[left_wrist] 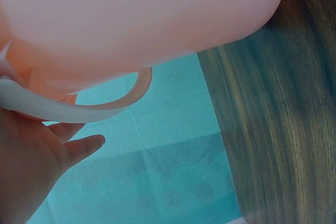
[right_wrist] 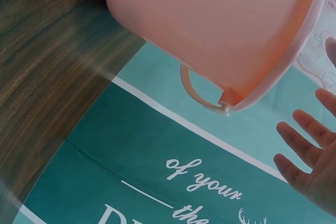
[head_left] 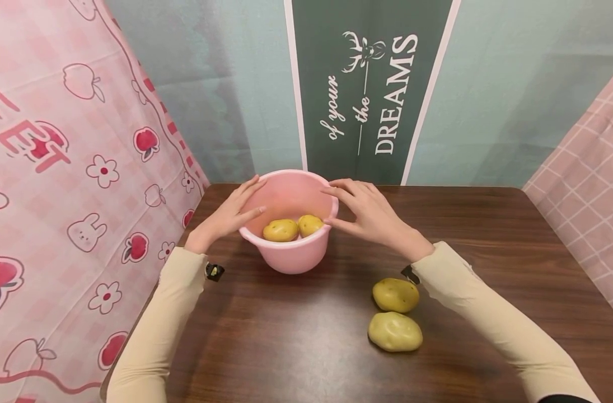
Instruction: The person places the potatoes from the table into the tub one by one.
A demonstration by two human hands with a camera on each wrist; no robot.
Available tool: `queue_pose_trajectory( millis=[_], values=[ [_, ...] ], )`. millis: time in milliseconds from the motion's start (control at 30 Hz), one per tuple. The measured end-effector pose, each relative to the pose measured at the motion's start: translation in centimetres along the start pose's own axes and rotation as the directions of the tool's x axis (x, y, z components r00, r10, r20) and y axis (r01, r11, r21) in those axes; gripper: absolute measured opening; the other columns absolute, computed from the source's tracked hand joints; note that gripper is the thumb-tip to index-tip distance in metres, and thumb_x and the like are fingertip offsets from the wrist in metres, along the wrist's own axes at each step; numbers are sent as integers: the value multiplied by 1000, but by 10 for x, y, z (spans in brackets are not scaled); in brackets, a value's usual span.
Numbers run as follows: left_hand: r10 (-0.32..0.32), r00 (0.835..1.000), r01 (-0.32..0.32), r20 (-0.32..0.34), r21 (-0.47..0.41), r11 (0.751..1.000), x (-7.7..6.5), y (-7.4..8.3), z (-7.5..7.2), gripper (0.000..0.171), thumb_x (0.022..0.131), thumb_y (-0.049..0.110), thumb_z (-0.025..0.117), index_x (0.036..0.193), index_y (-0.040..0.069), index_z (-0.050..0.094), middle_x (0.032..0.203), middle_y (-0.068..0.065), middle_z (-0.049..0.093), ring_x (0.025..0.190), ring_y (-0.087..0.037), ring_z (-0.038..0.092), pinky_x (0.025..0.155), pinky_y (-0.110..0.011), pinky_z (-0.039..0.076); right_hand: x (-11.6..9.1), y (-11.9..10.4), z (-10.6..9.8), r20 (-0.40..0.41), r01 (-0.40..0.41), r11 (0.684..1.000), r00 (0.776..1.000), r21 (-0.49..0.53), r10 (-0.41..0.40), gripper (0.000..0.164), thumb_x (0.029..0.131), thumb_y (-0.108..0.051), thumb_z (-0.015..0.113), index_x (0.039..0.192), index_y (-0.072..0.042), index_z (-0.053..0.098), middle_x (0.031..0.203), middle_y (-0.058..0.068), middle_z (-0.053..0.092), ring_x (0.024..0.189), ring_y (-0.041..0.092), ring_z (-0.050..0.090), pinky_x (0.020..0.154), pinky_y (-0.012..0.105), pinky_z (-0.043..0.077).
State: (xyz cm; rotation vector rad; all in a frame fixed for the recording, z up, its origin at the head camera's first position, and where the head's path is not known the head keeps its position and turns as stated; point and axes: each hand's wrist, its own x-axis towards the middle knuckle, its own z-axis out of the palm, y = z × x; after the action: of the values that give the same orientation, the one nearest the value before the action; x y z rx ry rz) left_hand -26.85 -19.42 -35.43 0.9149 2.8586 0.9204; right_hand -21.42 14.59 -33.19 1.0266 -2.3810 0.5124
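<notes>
A pink bucket (head_left: 293, 260) stands upright near the back of the table, holding two yellow potatoes, one on the left (head_left: 280, 230) and one on the right (head_left: 309, 225). Its handle (left_wrist: 89, 113) hangs down on the far side. My left hand (head_left: 230, 210) is at the left rim, fingers extended and thumb over the opening; whether it touches the rim I cannot tell. At the right rim is my right hand (head_left: 369, 210); the right wrist view shows its fingers (right_wrist: 296, 132) spread and apart from the bucket. Neither hand grips anything.
Two more potatoes, one behind (head_left: 396, 295) and one in front (head_left: 395, 332), lie on the dark wooden table (head_left: 286, 347) beneath the right forearm. A green printed cloth (head_left: 366, 162) hangs behind the table; a pink patterned cloth (head_left: 120, 218) borders the left side.
</notes>
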Motion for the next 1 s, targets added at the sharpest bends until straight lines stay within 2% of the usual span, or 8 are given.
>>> queue_pose_trajectory(
  millis=[267, 500, 767, 1000],
  values=[
    [5, 1000, -5, -1, -1, 1000, -1, 0, 0, 65, 90, 47, 52, 147, 32, 23, 156, 2, 11, 142, -27, 10, 108, -58, 17, -12, 4, 0, 8, -18, 1000, 1000, 3, 18, 63, 76, -47, 72, 130, -22, 53, 129, 5, 51, 117, 19, 46, 97, 46, 35],
    [11, 1000, -11, -4, -8, 1000, -1, 0, 1, 65, 90, 47, 52, 147, 34, 23, 156, 2, 11, 141, -27, 10, 108, -59, 17, -18, 6, -2, 4, -42, 999, 999, 2, 42, 64, 77, -55, 66, 130, -21, 54, 130, 3, 51, 118, 18, 47, 99, 47, 33],
    [14, 1000, -14, -5, -9, 1000, -1, 0, 0, 66, 90, 48, 52, 147, 32, 24, 156, 1, 11, 142, -27, 10, 108, -59, 16, -23, 8, 2, 4, -47, 999, 999, -2, 47, 63, 75, -43, 74, 130, -19, 54, 129, 5, 52, 116, 21, 48, 98, 48, 34],
    [7, 1000, -7, -1, -5, 1000, -1, 0, 0, 65, 90, 48, 51, 147, 32, 23, 156, 4, 10, 142, -27, 10, 108, -59, 16, -30, 9, 5, 26, -82, 997, 996, -3, 83, 67, 77, -48, 70, 134, -18, 51, 130, 4, 51, 117, 22, 48, 98, 48, 34]
  ],
)
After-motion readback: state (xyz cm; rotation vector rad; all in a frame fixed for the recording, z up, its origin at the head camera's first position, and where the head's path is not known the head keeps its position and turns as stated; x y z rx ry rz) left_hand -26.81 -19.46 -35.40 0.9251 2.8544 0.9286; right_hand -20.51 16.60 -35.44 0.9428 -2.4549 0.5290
